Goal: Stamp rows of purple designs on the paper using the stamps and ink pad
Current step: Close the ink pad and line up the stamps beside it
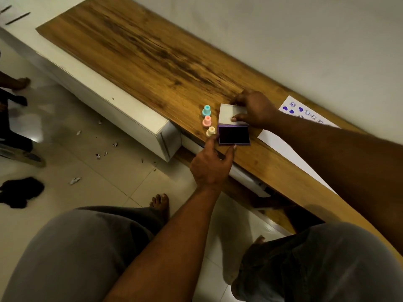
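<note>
Item: ink pad (pixel 234 137), open, at near worktop (pixel 152 51) edge. Left hand (pixel 210 164) pinches its base; right hand (pixel 254 110) grips lid (pixel 230 115). Stamps (pixel 207 120) just left, paper (pixel 274 142) right. Risks: forearm above the paper may smudge prints; pad may slide off.

I have both bare forearms stretched forward. My left hand (pixel 212 164) lies back-up with a straight wrist, forefinger and thumb spread to grip the near edge of the open purple rectangular ink pad (pixel 234 136) between them. My right arm comes in from the right. My right hand (pixel 256 110) is palm-down, its thumb and curled fingers pinching the pad's raised pale grey flat lid (pixel 229 115).
</note>
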Motion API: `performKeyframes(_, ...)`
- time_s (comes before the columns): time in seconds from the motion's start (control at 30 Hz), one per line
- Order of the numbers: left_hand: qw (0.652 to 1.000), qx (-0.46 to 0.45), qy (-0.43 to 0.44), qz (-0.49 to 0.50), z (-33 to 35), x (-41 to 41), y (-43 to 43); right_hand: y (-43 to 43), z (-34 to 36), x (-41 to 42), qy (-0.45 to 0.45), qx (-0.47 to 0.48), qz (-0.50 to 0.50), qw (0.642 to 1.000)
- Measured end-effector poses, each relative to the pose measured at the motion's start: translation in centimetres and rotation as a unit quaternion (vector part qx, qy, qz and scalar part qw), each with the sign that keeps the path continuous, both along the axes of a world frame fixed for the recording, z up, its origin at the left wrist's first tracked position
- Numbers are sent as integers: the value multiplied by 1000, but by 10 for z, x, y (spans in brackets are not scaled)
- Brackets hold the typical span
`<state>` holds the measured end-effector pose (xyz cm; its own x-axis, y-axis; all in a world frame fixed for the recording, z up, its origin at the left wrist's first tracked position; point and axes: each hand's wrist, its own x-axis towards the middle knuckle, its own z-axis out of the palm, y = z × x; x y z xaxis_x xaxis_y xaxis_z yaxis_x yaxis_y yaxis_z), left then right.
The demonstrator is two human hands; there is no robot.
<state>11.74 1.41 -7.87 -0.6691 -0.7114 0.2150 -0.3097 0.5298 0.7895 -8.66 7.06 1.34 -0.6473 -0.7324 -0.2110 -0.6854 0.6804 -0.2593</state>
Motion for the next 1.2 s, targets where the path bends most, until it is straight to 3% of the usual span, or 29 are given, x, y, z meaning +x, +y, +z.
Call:
performKeyframes(0.23, 1000, 1, -29, 9, 3, -2, -1, 26, 14, 37, 30, -88, 60, 994)
performKeyframes(0.33, 999, -3, -29, 13, 3, -2, -1, 40, 12, 54, 19, -82, 89, 992)
performKeyframes(0.73, 999, -11, -44, 13, 0, -3, 0, 50, -2, 59, -19, -75, 53, 996)
performKeyframes(0.97, 1000, -8, -17, 14, -1, -3, 0, 61, -18, 78, 40, -101, 32, 994)
performKeyframes(1.2, 1000, 16, 8, 3, -4, -1, 1, 59, -22, 79, 96, -80, 97, 987)
